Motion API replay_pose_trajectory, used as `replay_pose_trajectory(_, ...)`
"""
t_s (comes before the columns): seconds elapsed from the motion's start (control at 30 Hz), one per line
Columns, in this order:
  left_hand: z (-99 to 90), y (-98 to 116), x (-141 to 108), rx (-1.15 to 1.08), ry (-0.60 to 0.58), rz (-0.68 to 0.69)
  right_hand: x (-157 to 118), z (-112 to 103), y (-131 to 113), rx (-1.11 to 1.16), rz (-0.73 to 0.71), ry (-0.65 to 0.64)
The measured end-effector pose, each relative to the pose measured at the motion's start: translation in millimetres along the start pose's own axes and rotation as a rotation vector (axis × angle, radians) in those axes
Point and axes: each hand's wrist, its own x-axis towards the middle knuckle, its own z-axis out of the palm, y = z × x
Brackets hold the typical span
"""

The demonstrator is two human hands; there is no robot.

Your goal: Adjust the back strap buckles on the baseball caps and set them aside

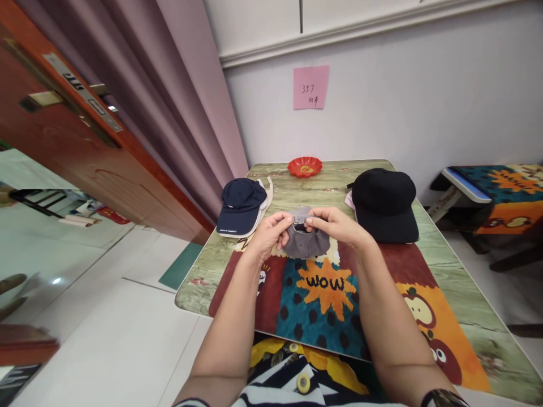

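A grey cap [309,245] is held over the middle of the table, with its back strap and metal buckle [298,220] facing me. My left hand [272,233] pinches the strap on the buckle side. On the other side of the strap, my right hand [333,223] is closed on it between thumb and fingers. A navy cap [240,204] lies to the left on top of a lighter cap, whose pale strap sticks out. To the right sits a black cap [384,203], with a bit of pink fabric showing at its left edge.
A red scalloped dish [305,167] stands at the table's back edge. A colourful mat [320,308] covers the table's front part. The wall rises behind it, with a pink note [311,87]. A curtain and a wooden door are at left, another table [466,183] at right.
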Motion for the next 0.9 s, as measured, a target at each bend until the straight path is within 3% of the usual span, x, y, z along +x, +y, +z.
replay_pose_trajectory(0.3, -5.6, 2, 6, 0.182, 0.039, 0.103, 2, 4, 2, -0.008, 0.096, 0.063)
replay_pose_trajectory(0.6, -1.3, 3, 3, 0.117, -0.017, 0.202, 5, 8, 5, 0.14, 0.091, 0.157)
replay_pose_trajectory(0.9, -1.0, -2, 6, 0.105, 0.027, 0.305, 7, 10, 5, 0.245, 0.103, 0.18)
